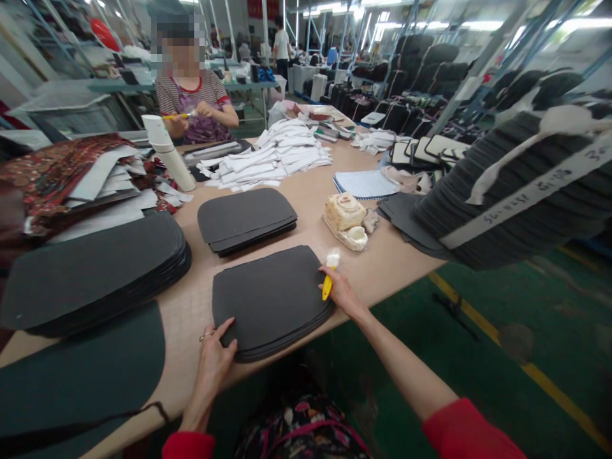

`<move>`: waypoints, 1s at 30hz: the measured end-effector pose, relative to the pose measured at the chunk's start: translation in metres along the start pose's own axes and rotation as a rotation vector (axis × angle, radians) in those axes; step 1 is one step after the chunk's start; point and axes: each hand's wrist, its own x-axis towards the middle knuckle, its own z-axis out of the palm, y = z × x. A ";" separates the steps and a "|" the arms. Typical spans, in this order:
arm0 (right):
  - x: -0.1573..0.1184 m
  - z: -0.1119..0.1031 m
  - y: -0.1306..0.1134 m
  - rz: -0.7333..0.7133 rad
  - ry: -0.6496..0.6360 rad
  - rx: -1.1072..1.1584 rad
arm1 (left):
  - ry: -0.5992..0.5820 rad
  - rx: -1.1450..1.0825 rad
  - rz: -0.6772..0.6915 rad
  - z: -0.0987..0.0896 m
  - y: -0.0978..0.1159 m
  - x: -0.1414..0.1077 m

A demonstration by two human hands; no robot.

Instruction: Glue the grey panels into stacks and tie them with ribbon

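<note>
A stack of dark grey panels [270, 296] lies at the table's near edge. My left hand [216, 349] rests on its lower left corner, fingers apart, a ring on one finger. At the stack's right side my right hand [338, 287] holds a yellow-handled brush [327, 287], its white bristles pointing away from me. A smaller pile of dark panels [246, 217] sits just behind. To the right stands a glue-crusted, cream-coloured container [345, 213].
A tall dark stack [62, 274] is at the left, with patterned fabric [62, 178] behind. White strips [272, 153] cover the table's middle. A bundled dark stack [516, 191] leans at the right. Across the table a person [196, 108] holds a yellow-handled tool.
</note>
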 end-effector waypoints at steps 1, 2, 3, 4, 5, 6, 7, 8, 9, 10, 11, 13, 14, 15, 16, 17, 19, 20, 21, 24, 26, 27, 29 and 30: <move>-0.001 0.000 -0.001 -0.008 0.002 -0.019 | -0.010 -0.007 0.005 0.000 0.002 -0.001; -0.003 0.000 -0.001 -0.016 0.005 -0.041 | -0.017 -0.013 0.008 -0.001 0.003 -0.003; -0.004 -0.001 -0.002 -0.024 0.009 -0.061 | -0.019 -0.016 0.007 0.000 0.005 -0.004; -0.005 -0.003 -0.002 -0.031 0.014 -0.078 | -0.016 -0.017 0.001 0.000 0.006 -0.006; -0.006 -0.005 -0.002 -0.039 0.025 -0.104 | -0.011 -0.015 -0.007 0.001 0.007 -0.007; -0.006 -0.006 -0.002 -0.051 0.042 -0.143 | -0.005 -0.011 -0.016 0.002 0.008 -0.009; -0.006 -0.007 -0.002 -0.071 0.065 -0.195 | 0.001 -0.007 -0.025 0.002 0.008 -0.010; -0.007 -0.008 -0.002 -0.100 0.086 -0.241 | 0.004 -0.005 -0.033 0.003 0.009 -0.011; -0.008 -0.007 -0.002 -0.135 0.097 -0.267 | 0.004 -0.006 -0.040 0.004 0.009 -0.012; -0.009 -0.006 -0.003 -0.171 0.093 -0.262 | 0.001 -0.010 -0.047 0.004 0.010 -0.013; -0.011 -0.004 -0.004 -0.205 0.072 -0.227 | -0.003 -0.016 -0.053 0.004 0.010 -0.013; -0.015 0.003 -0.005 -0.241 0.008 -0.120 | -0.016 -0.031 -0.063 0.003 0.012 -0.015; -0.016 0.006 -0.006 -0.245 -0.014 -0.087 | -0.024 -0.039 -0.066 0.002 0.012 -0.015; -0.018 0.009 -0.006 -0.242 -0.026 -0.072 | -0.033 -0.048 -0.069 0.001 0.012 -0.016; -0.018 0.011 -0.006 -0.236 -0.030 -0.070 | -0.042 -0.058 -0.071 -0.001 0.012 -0.016; -0.018 0.012 -0.005 -0.227 -0.031 -0.069 | -0.052 -0.069 -0.073 -0.002 0.011 -0.016; -0.017 0.013 -0.004 -0.210 -0.037 -0.059 | -0.069 -0.093 -0.075 -0.004 0.010 -0.015; -0.016 0.013 -0.004 -0.205 -0.041 -0.053 | -0.075 -0.106 -0.076 -0.005 0.009 -0.015; -0.016 0.013 -0.003 -0.200 -0.046 -0.047 | -0.081 -0.119 -0.077 -0.006 0.008 -0.015; -0.015 0.011 -0.004 -0.190 -0.058 -0.033 | -0.085 -0.152 -0.080 -0.007 0.005 -0.015; -0.015 0.010 -0.005 -0.186 -0.065 -0.028 | -0.079 -0.165 -0.080 -0.007 0.004 -0.015; -0.016 0.009 -0.006 -0.181 -0.068 -0.027 | -0.076 -0.169 -0.079 -0.007 0.003 -0.015; -0.016 0.009 -0.007 -0.168 -0.072 -0.024 | -0.070 -0.177 -0.074 -0.007 0.002 -0.016; -0.017 0.009 -0.007 -0.161 -0.074 -0.023 | -0.069 -0.182 -0.070 -0.007 0.001 -0.016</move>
